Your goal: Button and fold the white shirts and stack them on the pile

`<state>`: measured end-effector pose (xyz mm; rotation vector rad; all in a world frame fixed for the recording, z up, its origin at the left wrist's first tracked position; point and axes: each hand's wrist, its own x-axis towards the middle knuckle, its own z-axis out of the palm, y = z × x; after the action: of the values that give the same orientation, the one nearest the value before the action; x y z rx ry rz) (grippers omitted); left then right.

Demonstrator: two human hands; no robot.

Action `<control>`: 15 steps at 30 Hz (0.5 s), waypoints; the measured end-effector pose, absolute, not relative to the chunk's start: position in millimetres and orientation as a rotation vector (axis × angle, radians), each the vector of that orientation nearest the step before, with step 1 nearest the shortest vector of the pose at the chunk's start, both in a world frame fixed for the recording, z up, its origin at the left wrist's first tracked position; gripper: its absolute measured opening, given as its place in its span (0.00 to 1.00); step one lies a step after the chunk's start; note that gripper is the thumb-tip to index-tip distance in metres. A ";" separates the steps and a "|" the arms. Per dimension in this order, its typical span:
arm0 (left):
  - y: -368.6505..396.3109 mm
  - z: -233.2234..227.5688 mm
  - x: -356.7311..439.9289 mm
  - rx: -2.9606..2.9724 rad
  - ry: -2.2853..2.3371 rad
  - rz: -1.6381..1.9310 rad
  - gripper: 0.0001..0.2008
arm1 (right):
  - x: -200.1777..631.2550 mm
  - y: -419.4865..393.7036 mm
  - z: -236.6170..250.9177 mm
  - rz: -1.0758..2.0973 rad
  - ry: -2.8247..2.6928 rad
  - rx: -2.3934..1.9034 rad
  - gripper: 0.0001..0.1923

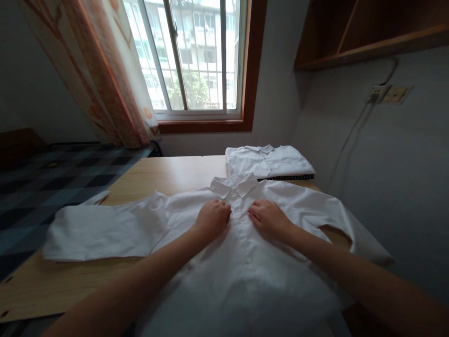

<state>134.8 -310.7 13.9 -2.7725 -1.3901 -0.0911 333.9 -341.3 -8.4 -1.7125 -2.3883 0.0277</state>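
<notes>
Shirt: white shirt (245, 262) spread front-up on my wooden table (164, 175), hem cut off below
Left hand (212, 217): fingers curled, knuckles pressing beside the placket
Right hand (268, 217): likewise; fingertips hidden
Behind: folded shirt (268, 161)

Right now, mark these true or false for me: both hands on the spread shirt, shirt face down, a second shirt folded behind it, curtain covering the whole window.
1. Both hands, the left hand and the right hand, rest on the spread shirt. True.
2. The spread shirt lies face down. False: its collar and button placket face up.
3. A folded shirt lies behind it on the table. True.
4. The curtain covers the whole window. False: it hangs at the left side.
</notes>
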 end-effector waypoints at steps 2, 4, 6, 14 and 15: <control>-283.1 11.0 144.9 -2.736 -1.494 -0.192 0.14 | 326.3 -316.7 -3.6 0.022 -2.366 -1.711 0.15; -263.0 4.6 151.8 -2.696 -1.592 -0.262 0.14 | 323.1 -295.4 -5.8 0.063 -2.331 -1.679 0.14; -252.3 -3.4 155.1 -2.660 -1.648 -0.294 0.15 | 324.5 -281.1 -13.5 0.142 -2.281 -1.617 0.12; -244.9 -26.2 153.7 -2.508 -1.444 -0.677 0.09 | 334.5 -283.8 -50.0 0.182 -2.067 -1.342 0.10; -243.4 -27.5 153.6 -2.499 -1.386 -0.728 0.09 | 332.8 -286.3 -51.1 0.150 -2.063 -1.345 0.11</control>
<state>153.6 -243.4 -27.5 -2.4989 -1.3859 -0.7284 332.8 -286.3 -51.1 -1.3453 -2.0629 0.1502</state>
